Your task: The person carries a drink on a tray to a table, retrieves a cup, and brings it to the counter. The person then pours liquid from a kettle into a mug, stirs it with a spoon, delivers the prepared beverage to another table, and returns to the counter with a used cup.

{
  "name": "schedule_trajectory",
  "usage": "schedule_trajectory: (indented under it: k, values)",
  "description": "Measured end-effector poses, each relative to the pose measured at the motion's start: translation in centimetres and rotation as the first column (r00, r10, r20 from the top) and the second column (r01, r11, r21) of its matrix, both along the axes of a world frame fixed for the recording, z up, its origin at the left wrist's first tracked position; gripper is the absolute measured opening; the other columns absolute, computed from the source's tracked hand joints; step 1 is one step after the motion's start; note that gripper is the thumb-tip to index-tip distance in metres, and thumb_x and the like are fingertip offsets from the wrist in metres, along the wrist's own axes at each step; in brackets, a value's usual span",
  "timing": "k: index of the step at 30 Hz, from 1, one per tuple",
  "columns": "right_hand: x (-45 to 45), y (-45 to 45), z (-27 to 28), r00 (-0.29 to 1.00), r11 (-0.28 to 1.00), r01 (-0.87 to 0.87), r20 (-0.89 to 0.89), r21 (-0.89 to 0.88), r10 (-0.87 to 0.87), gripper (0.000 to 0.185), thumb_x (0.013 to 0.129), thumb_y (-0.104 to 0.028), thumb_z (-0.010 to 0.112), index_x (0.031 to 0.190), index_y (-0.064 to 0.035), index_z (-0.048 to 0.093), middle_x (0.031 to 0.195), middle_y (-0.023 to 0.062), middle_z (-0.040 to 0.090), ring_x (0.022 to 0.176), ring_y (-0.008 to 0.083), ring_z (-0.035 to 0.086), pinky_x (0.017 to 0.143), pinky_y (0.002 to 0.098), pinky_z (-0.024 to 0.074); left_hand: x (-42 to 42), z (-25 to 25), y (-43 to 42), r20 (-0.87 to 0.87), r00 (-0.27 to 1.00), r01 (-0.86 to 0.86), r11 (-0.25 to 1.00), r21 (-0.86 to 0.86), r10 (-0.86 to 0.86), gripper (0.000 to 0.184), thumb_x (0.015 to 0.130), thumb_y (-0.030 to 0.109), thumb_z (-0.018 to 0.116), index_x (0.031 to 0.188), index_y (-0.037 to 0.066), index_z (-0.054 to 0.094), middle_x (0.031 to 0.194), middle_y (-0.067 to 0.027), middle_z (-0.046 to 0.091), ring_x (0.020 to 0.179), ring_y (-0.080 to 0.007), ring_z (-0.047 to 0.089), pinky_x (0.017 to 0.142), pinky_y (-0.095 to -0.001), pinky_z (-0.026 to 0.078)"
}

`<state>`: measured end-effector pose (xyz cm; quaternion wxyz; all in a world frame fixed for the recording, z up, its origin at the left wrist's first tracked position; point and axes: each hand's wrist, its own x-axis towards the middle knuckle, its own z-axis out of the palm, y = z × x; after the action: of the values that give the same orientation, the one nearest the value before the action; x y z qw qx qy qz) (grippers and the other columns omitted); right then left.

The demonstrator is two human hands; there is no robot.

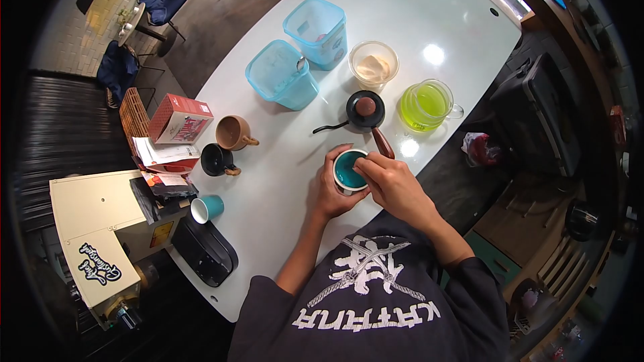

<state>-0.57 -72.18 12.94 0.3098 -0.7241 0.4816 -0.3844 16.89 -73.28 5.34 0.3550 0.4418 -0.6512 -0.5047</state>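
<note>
A white-rimmed cup with a teal inside (348, 169) is upright near the table's front edge. My left hand (329, 196) is wrapped round its left side and base. Over the cup's right rim, my right hand (396, 184) is closed in a pinch, fingertips at the opening; whatever they hold is hidden. Just beyond the cup stands a round black lidded thing with a brown knob (365, 106), a thin black arm on its left and a reddish-brown handle (382, 143) reaching towards my right hand.
Farther back are two light-blue tubs (282, 87) (329, 57), a clear cup of beige stuff (373, 67) and a glass jug of green liquid (426, 106). Leftward stand a brown mug (233, 133), a black mug (216, 159), a teal paper cup (207, 208) and a red box (180, 119).
</note>
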Motion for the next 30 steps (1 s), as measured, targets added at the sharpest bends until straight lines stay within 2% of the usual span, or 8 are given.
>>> schedule_trajectory:
  k: [3, 5, 9, 14, 18, 20, 28, 30]
  values:
    - [-0.7, 0.3, 0.6, 1.0, 0.999, -0.005, -0.015, 0.044, 0.006, 0.009, 0.089, -0.001, 0.062, 0.097, 0.0024, 0.062, 0.082, 0.0167, 0.056, 0.072, 0.0385, 0.06, 0.063, 0.045, 0.0463, -0.2, -0.4, -0.1, -0.001, 0.999, -0.043, 0.994, -0.102, 0.044, 0.088, 0.061, 0.02, 0.091, 0.133, 0.003, 0.044, 0.123, -0.0152, 0.059, 0.108, -0.0298, 0.063, 0.093, -0.0387, 0.051]
    - [-1.1, 0.4, 1.2, 0.992, 0.994, 0.043, -0.12, 0.098, -0.031, 0.026, 0.074, 0.005, 0.065, 0.099, 0.0036, 0.06, 0.088, 0.0171, 0.059, 0.078, 0.0386, 0.063, 0.07, 0.0458, 0.0512, -0.3, -0.5, -0.1, 0.005, 0.999, -0.051, 0.992, -0.119, 0.052, 0.088, 0.061, 0.021, 0.091, 0.133, 0.003, 0.044, 0.123, -0.0152, 0.059, 0.108, -0.0298, 0.063, 0.093, -0.0388, 0.051]
    - [-0.6, -0.1, 0.7, 0.993, 0.99, 0.092, -0.082, 0.108, -0.084, 0.021, 0.078, 0.005, 0.064, 0.099, 0.0036, 0.06, 0.087, 0.0171, 0.059, 0.078, 0.0389, 0.063, 0.069, 0.0456, 0.0506, -0.3, -0.6, -0.2, -0.005, 0.999, -0.051, 0.987, -0.151, 0.051, 0.087, 0.061, 0.021, 0.092, 0.132, 0.002, 0.044, 0.121, -0.0154, 0.06, 0.107, -0.0296, 0.064, 0.092, -0.0387, 0.051]
    - [-0.4, 0.2, 0.0, 0.999, 0.999, 0.011, 0.03, 0.032, -0.012, 0.013, 0.086, 0.001, 0.062, 0.098, 0.0037, 0.06, 0.083, 0.0171, 0.058, 0.073, 0.0398, 0.061, 0.065, 0.0467, 0.0481, -0.3, -0.6, -0.1, -0.017, 0.999, -0.048, 0.993, -0.111, 0.047, 0.087, 0.061, 0.022, 0.092, 0.132, 0.002, 0.044, 0.122, -0.0156, 0.06, 0.108, -0.0295, 0.064, 0.093, -0.0384, 0.051]
    - [-1.0, 0.1, 0.7, 0.996, 0.992, 0.074, -0.056, 0.104, -0.068, 0.011, 0.088, -0.001, 0.062, 0.098, 0.0037, 0.061, 0.084, 0.0176, 0.059, 0.073, 0.0402, 0.062, 0.065, 0.0471, 0.0479, -0.3, -0.5, -0.1, -0.018, 0.998, -0.054, 0.994, -0.092, 0.053, 0.088, 0.061, 0.022, 0.092, 0.132, 0.002, 0.044, 0.122, -0.0155, 0.06, 0.108, -0.0295, 0.064, 0.093, -0.0382, 0.051]
    - [-0.7, -0.1, 0.4, 0.99, 0.986, 0.143, -0.025, 0.088, -0.141, 0.011, 0.089, -0.001, 0.062, 0.098, 0.0037, 0.061, 0.084, 0.018, 0.06, 0.073, 0.0404, 0.062, 0.065, 0.0464, 0.0483, -0.3, -0.5, -0.1, -0.01, 0.999, -0.049, 0.992, -0.113, 0.048, 0.088, 0.061, 0.022, 0.092, 0.132, 0.002, 0.044, 0.122, -0.0154, 0.06, 0.108, -0.0294, 0.064, 0.093, -0.0383, 0.051]
    - [-0.6, 0.2, 0.0, 0.986, 0.984, 0.157, 0.043, 0.081, -0.161, 0.009, 0.089, -0.001, 0.063, 0.096, 0.0047, 0.063, 0.08, 0.02, 0.061, 0.07, 0.0404, 0.062, 0.062, 0.0456, 0.0486, -0.2, -0.2, -0.1, 0.0, 0.999, -0.048, 0.994, -0.102, 0.048, 0.088, 0.062, 0.022, 0.092, 0.132, 0.002, 0.043, 0.122, -0.0158, 0.06, 0.108, -0.0292, 0.064, 0.093, -0.0384, 0.051]
    - [-0.5, 0.1, -0.1, 0.976, 0.976, 0.205, 0.06, 0.078, -0.21, 0.009, 0.088, -0.001, 0.063, 0.095, 0.005, 0.063, 0.08, 0.0204, 0.061, 0.07, 0.0403, 0.062, 0.062, 0.0455, 0.0487, -0.1, -0.2, 0.0, -0.002, 1.0, 0.003, 1.0, 0.006, -0.003, 0.091, 0.061, 0.011, 0.09, 0.136, 0.005, 0.038, 0.138, -0.0146, 0.049, 0.125, -0.0262, 0.053, 0.106, -0.0384, 0.044]
